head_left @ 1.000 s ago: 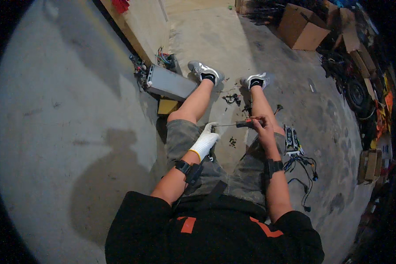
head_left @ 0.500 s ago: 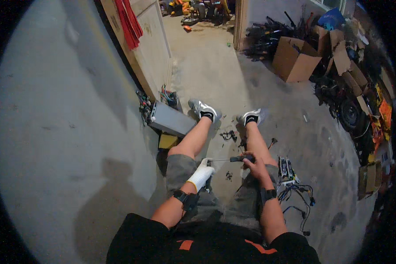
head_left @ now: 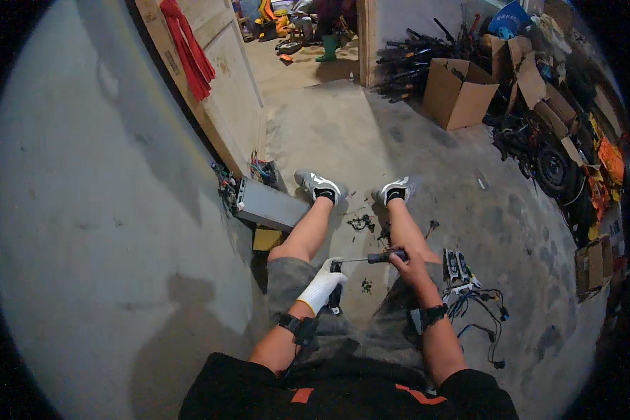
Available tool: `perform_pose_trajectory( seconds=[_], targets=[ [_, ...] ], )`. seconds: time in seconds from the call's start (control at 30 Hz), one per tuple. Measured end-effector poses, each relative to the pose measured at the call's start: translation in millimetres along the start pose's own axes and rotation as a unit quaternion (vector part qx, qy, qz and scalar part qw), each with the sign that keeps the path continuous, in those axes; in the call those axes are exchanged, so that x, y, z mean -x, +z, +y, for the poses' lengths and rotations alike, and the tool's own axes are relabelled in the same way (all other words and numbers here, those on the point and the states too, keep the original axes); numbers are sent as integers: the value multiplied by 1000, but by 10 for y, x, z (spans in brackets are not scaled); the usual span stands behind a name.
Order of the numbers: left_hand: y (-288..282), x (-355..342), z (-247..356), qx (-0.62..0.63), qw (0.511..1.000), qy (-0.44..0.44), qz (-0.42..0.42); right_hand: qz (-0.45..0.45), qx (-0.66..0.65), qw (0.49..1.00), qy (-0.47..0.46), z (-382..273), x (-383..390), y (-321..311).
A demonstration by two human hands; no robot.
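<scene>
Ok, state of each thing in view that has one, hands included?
Left hand: gloved, closed around a black part
Right hand: bare, gripping the screwdriver by its handle
Black part: held, partly hidden
Screwdriver: shaft pointing at the black part; contact unclear
Door: open
Red cloth: hanging on the door
Large cardboard box: upright, open-topped
Cables: lying loose
</scene>
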State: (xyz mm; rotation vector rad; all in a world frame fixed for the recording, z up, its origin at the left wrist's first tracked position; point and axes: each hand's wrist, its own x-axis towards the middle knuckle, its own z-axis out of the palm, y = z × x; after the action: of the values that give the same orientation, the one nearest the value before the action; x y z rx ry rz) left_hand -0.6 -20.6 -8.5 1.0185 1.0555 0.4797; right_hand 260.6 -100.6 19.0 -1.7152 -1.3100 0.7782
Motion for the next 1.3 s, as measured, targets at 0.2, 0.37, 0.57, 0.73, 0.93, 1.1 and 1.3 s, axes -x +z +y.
perform_pose_trajectory(
  seconds=[0.2, 0.37, 0.57, 0.73, 0.93, 1.1, 1.3],
  targets=[
    [-33, 36, 86, 139, 978, -84, -134, 3, -69, 970, -234, -1014, 82, -20],
    [-131, -37, -89, 170, 927, -166, -289, -172, -49, 903, -392, -1490, -38, -227],
    [-1, 254, 223, 179, 909, -153, -345, -130, -105, 881, -442, -1749, -119, 7],
    [-188, 235, 126, 176, 920, -177, -303, -153, -147, 933, -289, -1475, -112, 241],
    [-82, 313, 116, 140, 923, -160, -320, -22, -287, 934, -212, -1101, -52, 476],
    [-88, 651, 597, 108, 946, -119, -283, -10, -331, 927, -175, -1152, -94, 525],
    [-133, 315, 140, 155, 944, -89, -278, 78, -390, 902, -171, -1271, -103, 614]
  ],
)
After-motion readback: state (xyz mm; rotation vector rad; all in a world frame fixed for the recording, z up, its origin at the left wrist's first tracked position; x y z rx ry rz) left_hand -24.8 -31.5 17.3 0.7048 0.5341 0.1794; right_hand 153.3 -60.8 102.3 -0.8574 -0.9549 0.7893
